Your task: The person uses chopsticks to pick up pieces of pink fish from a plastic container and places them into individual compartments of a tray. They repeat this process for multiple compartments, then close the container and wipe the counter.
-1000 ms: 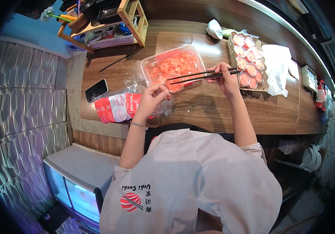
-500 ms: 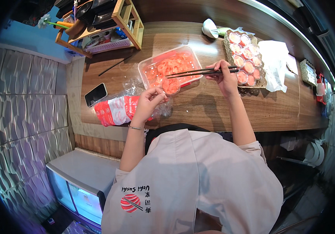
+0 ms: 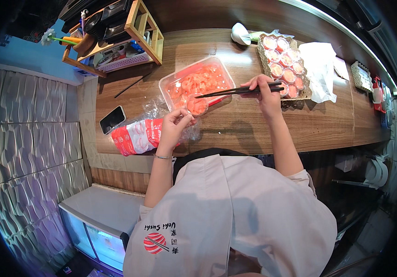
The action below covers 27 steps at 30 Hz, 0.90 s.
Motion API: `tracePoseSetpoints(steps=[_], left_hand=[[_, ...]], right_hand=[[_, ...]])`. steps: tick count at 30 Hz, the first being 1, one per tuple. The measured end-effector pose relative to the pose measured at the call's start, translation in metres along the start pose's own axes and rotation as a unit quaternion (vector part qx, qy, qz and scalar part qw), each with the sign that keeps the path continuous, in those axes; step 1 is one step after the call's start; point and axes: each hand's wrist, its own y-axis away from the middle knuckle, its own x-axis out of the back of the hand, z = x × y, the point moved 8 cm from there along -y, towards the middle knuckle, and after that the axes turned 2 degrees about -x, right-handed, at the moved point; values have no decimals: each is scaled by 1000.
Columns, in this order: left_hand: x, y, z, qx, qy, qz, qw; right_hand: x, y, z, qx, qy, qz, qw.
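My left hand (image 3: 178, 123) pinches the rim of a small clear cup (image 3: 197, 106) with orange-pink slices in it. The cup is held over the near edge of a rectangular plastic tub (image 3: 226, 75), which contains a heap of pink pickled ginger slices (image 3: 198, 81). My right hand (image 3: 265, 94) grips a pair of black chopsticks (image 3: 238, 90). Their tips point left and reach to the cup's upper edge, close together; whether they touch the slices I cannot tell.
Right of the tub, a woven basket (image 3: 303, 94) holds several filled cups, beside a white plastic bag (image 3: 319, 69). A white scoop-like object (image 3: 241, 34) lies behind. At left are a phone (image 3: 113, 119), a red-and-white package (image 3: 136, 136), a thin black stick (image 3: 131, 86) and a wooden rack (image 3: 157, 44).
The chopsticks' tips have drawn closer together, above the cup. The whole scene has shifted slightly in view; my left hand still holds the cup by the tub.
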Motion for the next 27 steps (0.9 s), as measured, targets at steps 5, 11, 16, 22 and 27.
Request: tracePoseSetpoints(steps=[5,11,16,22,27], left_hand=[[-7,1,9,-22,-23,-10,999],[-5,1,11,-53,-32,-15,998],[-3,2,13,-41,-25,0,999],[-5,1,15,-47,-26,-10,999],[-1,2,11,-31,-11,-9,999]], right_hand=[[-16,6,-7,5,33,-22,999],[-30,13,-17,11,83,-41,996],[-29,14,-42,106,130,-19,986],[-39,16,-32,73,133,-28,988],[-35,15,-37,89,146,-30,985]])
